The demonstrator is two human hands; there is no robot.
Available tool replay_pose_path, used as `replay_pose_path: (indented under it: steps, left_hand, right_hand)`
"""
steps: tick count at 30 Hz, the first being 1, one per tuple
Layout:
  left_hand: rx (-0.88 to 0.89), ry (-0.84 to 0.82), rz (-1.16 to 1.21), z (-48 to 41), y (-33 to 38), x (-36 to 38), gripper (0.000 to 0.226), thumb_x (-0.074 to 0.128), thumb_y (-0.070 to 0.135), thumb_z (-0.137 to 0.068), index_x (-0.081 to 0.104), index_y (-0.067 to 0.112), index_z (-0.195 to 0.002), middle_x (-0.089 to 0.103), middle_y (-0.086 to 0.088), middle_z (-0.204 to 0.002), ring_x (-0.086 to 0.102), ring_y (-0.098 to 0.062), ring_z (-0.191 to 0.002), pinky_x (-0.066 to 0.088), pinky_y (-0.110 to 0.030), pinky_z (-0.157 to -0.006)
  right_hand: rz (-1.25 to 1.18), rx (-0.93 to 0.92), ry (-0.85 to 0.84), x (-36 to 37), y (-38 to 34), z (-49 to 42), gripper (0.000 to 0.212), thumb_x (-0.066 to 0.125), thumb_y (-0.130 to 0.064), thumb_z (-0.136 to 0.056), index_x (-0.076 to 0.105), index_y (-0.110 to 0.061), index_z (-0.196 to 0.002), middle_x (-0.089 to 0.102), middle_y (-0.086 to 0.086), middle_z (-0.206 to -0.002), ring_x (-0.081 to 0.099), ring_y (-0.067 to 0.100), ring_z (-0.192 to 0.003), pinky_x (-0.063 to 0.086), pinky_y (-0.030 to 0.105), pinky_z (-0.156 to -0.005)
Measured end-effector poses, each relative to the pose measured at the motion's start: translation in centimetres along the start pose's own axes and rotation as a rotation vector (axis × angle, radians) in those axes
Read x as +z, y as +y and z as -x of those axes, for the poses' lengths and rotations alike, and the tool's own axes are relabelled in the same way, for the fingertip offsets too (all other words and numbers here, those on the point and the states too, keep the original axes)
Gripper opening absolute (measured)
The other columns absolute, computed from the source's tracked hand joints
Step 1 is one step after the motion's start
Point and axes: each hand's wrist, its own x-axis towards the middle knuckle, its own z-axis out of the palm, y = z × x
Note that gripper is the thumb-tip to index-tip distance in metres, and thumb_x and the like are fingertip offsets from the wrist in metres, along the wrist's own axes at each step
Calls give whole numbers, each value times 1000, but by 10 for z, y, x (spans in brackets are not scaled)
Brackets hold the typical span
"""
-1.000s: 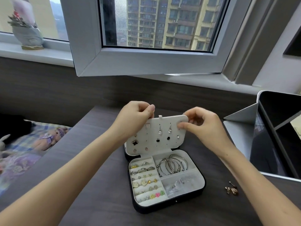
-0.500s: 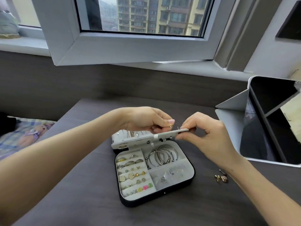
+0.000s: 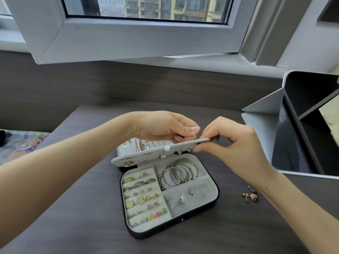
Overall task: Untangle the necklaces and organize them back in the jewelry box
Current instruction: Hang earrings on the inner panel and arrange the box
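At mid-frame, over the open jewelry box [image 3: 176, 223] on the worktop [image 3: 88, 231], the right hand [image 3: 232, 143] pinches the right end of the white earring panel [image 3: 152, 154], which lies nearly flat. The left hand [image 3: 161, 128], fingers curled, pinches a tiny gold piece [image 3: 194, 136] at the panel's top edge. Necklaces [image 3: 141, 146] hang in the lid behind the panel.

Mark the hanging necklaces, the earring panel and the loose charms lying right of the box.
necklaces [image 3: 140, 146]: head view, on the rose-gold chain among them.
earring panel [image 3: 146, 155]: head view, on its white face, near mid-length.
loose charms [image 3: 251, 196]: head view, on the middle of the small cluster.
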Motion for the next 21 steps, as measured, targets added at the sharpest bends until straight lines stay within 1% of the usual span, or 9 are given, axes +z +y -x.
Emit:
replay_pose_path:
  steps: [3,7,10,14,19,21]
  left_hand:
    - [14,-24,18,0,-1,-1,30,38,23,-95,39,12,-67,29,0,-64,29,-8,-57,34,-15,-59]
    - [14,-49,52,1,0,-1,26,37,21,-95,40,12,-71,33,4,-62,31,-6,-55,35,-14,-57]
    - [19,-44,45,0,0,-2,25,38,21,-96,40,12,-73,30,-1,-65,31,-8,-57,36,-15,-58]
    - [32,-36,40,-2,1,-1,28,37,20,-96,39,12,-69,30,0,-64,30,-9,-58,35,-16,-59]
    - [45,-39,47,-2,3,-1,34,39,18,-95,41,15,-61,32,4,-62,32,-8,-57,35,-16,-60]
    - [41,-43,36,-1,3,-2,33,39,19,-95,40,14,-62,32,5,-61,32,-8,-57,35,-16,-60]
  right_hand:
    - [-11,16,-6,0,0,-1,16,79,-25,-68,67,-14,-70,63,0,-71,56,17,-70,44,23,-67]
    - [-9,21,-15,0,-1,-2,15,79,-24,-69,68,-14,-70,63,0,-70,55,16,-69,42,20,-67]
    - [-13,29,-15,0,-1,-2,15,79,-24,-68,68,-15,-70,63,0,-71,56,17,-69,43,21,-67]
    - [-2,32,-18,0,-1,-2,16,79,-24,-68,69,-12,-70,63,1,-71,55,18,-69,44,23,-67]
    - [9,23,-18,0,-1,-3,15,79,-23,-68,69,-11,-70,63,0,-70,55,18,-69,43,23,-66]
    - [15,20,-17,0,-2,-3,14,80,-23,-69,69,-13,-70,63,0,-70,55,17,-68,43,23,-66]
